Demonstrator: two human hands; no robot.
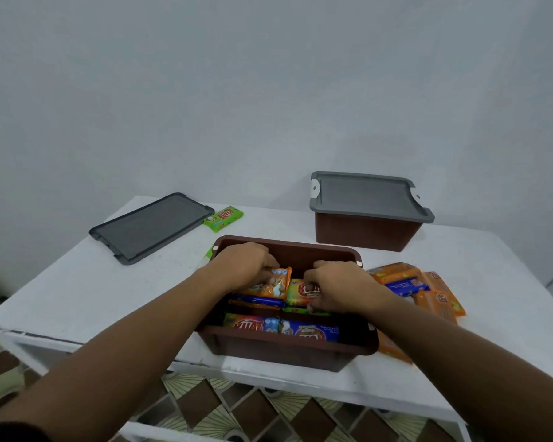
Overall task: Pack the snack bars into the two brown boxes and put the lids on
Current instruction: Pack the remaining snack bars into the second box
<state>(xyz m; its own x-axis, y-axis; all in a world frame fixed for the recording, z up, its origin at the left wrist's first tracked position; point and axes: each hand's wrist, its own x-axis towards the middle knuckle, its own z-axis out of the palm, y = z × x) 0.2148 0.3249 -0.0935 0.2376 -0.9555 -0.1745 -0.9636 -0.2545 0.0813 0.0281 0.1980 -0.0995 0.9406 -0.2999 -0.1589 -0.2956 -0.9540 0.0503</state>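
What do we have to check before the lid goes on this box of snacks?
1. Far brown box wears its grey lid: ok.
2. Spare lid lies flat on the table, left of the open box: ok.
3. All bars packed: not ok; loose bars lie right of the open box, and a green bar lies beside the spare lid.
4. Box free of hands: not ok; the left-hand grip holds an orange bar and the right-hand grip a yellow-green bar, both inside.
5. Bars sit below the rim: cannot tell.
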